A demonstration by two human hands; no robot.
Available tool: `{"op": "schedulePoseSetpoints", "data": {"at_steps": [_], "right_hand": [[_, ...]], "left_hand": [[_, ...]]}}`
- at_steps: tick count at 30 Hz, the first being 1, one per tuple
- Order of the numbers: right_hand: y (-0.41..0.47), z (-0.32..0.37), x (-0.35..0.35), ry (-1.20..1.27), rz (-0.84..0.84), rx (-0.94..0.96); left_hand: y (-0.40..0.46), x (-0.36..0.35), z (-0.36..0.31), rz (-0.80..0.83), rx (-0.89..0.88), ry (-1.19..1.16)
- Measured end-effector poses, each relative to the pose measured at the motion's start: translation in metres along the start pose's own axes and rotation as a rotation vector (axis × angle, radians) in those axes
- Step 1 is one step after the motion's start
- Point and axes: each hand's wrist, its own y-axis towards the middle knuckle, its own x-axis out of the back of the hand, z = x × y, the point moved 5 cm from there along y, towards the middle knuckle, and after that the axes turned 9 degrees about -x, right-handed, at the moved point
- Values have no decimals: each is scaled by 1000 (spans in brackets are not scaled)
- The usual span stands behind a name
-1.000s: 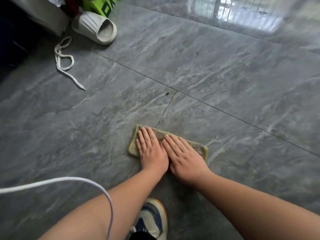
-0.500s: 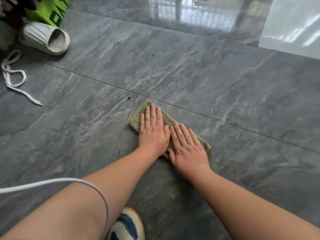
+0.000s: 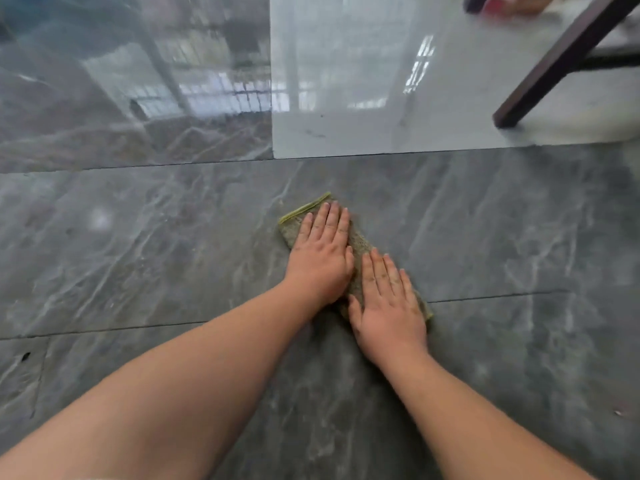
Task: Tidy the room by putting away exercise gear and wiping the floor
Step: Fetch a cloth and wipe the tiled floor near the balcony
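Observation:
A folded, dirty green-grey cloth [image 3: 360, 249] with a yellow hem lies flat on the grey marbled floor tiles [image 3: 156, 244] in the middle of the view. My left hand [image 3: 320, 256] presses its far end with straight fingers. My right hand [image 3: 388, 306] presses the near end, palm down, fingers straight and a little spread. The two hands lie side by side, the left slightly ahead. Most of the cloth is hidden under them.
A glossy white floor slab [image 3: 398, 98] starts just beyond the grey tiles. A dark wooden furniture leg [image 3: 554, 64] slants down at the upper right. Grout lines cross the floor near the cloth. A small dark speck [image 3: 26, 356] lies at the far left.
Both hands have pushed the cloth forward and to the right across the tiles. The slipper, lace, white cord and shoe have dropped out of view; the white slab and furniture leg now show.

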Motion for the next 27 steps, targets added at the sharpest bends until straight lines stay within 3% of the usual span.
{"op": "schedulePoseSetpoints", "data": {"at_steps": [8,12,19,27], "right_hand": [[-24,-119,5,33,-81,-325],[-50,-132,0,49,-97,-435],[-86,-46,-12,107,-52,-520],[-102,120,-22,177,52,-361]], "left_hand": [[66,-23,-137,86,-303,42],[64,-29,-160,97,-357,56],[21,-23,-117,94,-495,112],[-50,-3,44,88,-459,202]]}}
